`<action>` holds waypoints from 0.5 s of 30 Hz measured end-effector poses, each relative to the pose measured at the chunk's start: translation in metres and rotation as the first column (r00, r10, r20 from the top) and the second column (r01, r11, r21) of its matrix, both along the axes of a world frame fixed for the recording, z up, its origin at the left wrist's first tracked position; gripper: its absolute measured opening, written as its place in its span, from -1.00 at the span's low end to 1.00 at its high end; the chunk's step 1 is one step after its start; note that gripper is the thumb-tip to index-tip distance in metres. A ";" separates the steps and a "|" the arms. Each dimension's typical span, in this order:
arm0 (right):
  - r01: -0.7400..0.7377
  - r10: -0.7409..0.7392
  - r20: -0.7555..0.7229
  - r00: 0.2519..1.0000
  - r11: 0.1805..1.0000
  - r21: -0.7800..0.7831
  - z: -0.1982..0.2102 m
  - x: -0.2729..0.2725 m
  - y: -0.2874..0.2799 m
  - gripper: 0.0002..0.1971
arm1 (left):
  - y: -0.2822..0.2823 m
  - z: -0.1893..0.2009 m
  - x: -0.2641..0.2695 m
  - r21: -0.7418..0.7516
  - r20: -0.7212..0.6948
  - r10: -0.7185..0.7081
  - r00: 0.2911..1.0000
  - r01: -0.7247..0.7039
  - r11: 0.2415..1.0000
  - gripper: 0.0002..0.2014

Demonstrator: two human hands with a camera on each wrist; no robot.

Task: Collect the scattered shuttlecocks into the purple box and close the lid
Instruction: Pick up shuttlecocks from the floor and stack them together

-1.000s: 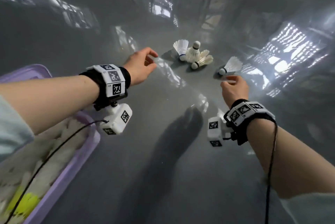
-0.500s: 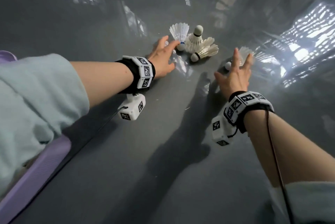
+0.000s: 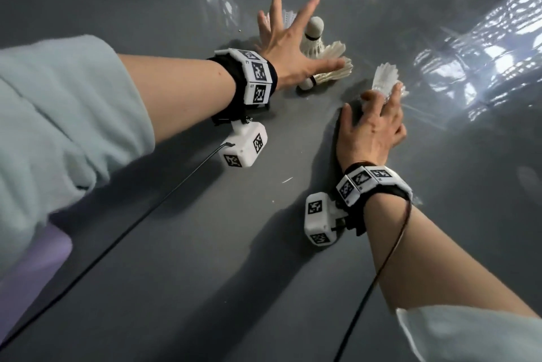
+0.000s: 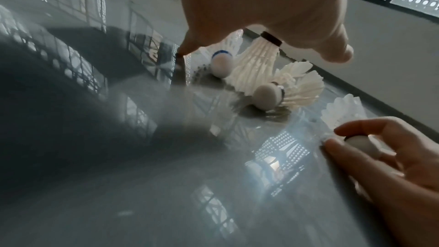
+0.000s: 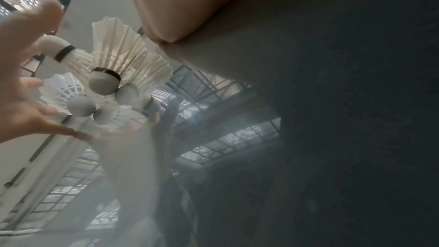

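Note:
Three white shuttlecocks cluster on the grey table: one upright with a black band, one on its side, and a blue-banded one mostly hidden behind my left hand in the head view. My left hand is spread flat over this cluster with straight fingers, the thumb against the lying one's feathers. A fourth shuttlecock lies to the right. My right hand covers it, and in the left wrist view the thumb and a curled finger pinch its cork. A corner of the purple box shows at bottom left.
My light sleeve hides most of the box. Wrist-camera cables trail across the table towards me. The glossy surface carries bright window reflections at far right.
Both hands have reached forward. The left hand has spread over the cluster of three. The right hand's fingers have come down and curled onto the lone shuttlecock.

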State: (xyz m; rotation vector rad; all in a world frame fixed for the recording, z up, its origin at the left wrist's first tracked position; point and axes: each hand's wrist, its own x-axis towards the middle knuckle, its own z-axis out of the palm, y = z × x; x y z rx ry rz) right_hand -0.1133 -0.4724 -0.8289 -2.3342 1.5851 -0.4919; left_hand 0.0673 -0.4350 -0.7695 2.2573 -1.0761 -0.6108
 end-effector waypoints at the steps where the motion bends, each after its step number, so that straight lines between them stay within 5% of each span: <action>1: 0.002 -0.002 0.012 1.000 1.000 -0.001 0.000 0.001 0.000 -0.61 | -0.004 0.000 -0.004 0.025 0.002 -0.001 1.000 0.001 1.000 0.09; 5: 0.008 -0.008 0.020 1.000 1.000 -0.008 -0.004 0.000 -0.001 -0.62 | -0.015 -0.006 -0.009 0.082 0.095 -0.015 0.995 0.007 0.997 -0.06; 9: 0.010 -0.010 0.033 0.999 1.000 -0.007 -0.002 0.000 -0.001 -0.66 | -0.014 -0.005 -0.015 -0.014 0.220 -0.067 0.973 0.072 0.997 -0.21; 15: -0.005 0.004 0.077 0.997 1.000 0.012 -0.003 -0.001 -0.001 -0.77 | 0.029 -0.007 -0.027 -0.074 0.178 -0.120 0.977 0.135 0.988 -0.27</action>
